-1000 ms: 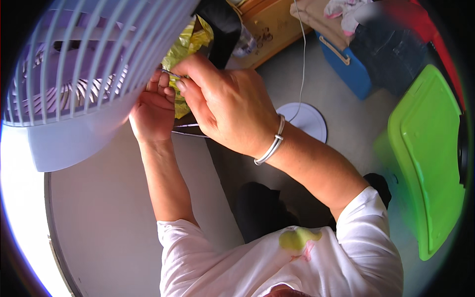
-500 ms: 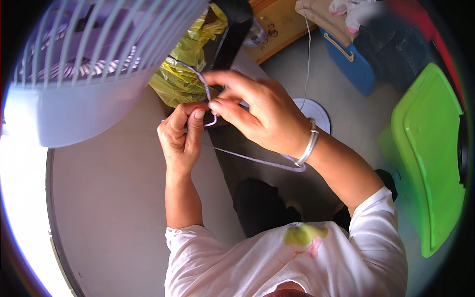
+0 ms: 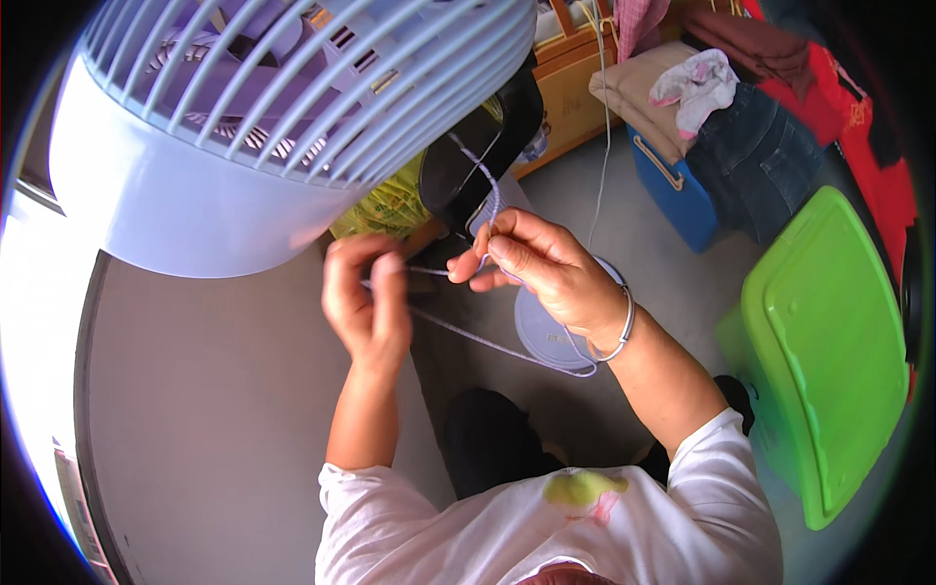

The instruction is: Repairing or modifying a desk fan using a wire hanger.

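Observation:
A thin lilac cord (image 3: 492, 188) runs up from my right hand (image 3: 546, 268), whose thumb and index finger pinch it. My left hand (image 3: 366, 297), slightly blurred, is closed on another stretch of the cord. A short taut length spans the gap between the two hands. Below them, a long slack strand slopes down to the right and turns back up near the silver bangle on my right wrist. The cord's upper end fades against a dark object behind it.
A pale lilac fan (image 3: 214, 214) with a slatted grille looms at upper left. Behind my hands are a yellow plastic bag (image 3: 385, 207) and the fan's round base (image 3: 546, 327). On the right stand a green lidded bin (image 3: 829, 341) and a blue box (image 3: 673, 195) beside folded clothes.
My hands have moved apart; the right went right and down, drawing the cord taut between them. The view has shifted, so more of the fan and clothes shows.

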Motion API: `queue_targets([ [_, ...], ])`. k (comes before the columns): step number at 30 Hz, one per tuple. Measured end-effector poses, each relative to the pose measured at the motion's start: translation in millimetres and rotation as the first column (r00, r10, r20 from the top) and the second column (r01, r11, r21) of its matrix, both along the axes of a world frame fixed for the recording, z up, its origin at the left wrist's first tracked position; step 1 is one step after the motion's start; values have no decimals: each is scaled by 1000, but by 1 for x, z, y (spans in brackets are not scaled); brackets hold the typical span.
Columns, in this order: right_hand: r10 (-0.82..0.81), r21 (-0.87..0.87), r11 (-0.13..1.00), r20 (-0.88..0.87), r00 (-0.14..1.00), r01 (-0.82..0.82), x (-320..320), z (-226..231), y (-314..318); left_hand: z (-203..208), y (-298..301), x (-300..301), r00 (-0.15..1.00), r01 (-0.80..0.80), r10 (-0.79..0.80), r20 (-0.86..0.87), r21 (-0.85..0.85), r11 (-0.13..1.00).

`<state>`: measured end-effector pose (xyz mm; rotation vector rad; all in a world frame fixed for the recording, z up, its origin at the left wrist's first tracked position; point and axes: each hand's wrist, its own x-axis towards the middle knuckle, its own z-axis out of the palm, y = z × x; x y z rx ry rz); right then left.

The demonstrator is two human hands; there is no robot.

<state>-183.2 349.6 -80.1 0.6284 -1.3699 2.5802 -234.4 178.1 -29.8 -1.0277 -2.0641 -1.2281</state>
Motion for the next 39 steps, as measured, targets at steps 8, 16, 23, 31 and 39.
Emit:
queue_targets([
  [8, 72, 40, 996, 92, 993, -76, -10, 26, -2, 85, -6, 11, 797, -50, 173, -579, 222, 974],
  [16, 100, 118, 985, 226, 969, -129, -27, 40, 0, 118, 7, 10, 731, -282, 295, -615, 121, 952],
  [23, -53, 43, 998, 194, 980, 45, -18, 39, 2, 111, 3, 4, 841, -171, 209, -500, 121, 978],
  [31, 290, -180, 946, 103, 951, -269, -26, 32, 0, 106, 6, 16, 844, -57, 105, -526, 106, 993],
  [39, -65, 121, 991, 142, 988, 48, -17, 39, -6, 105, 0, 22, 876, -1, 57, -479, 115, 993],
])
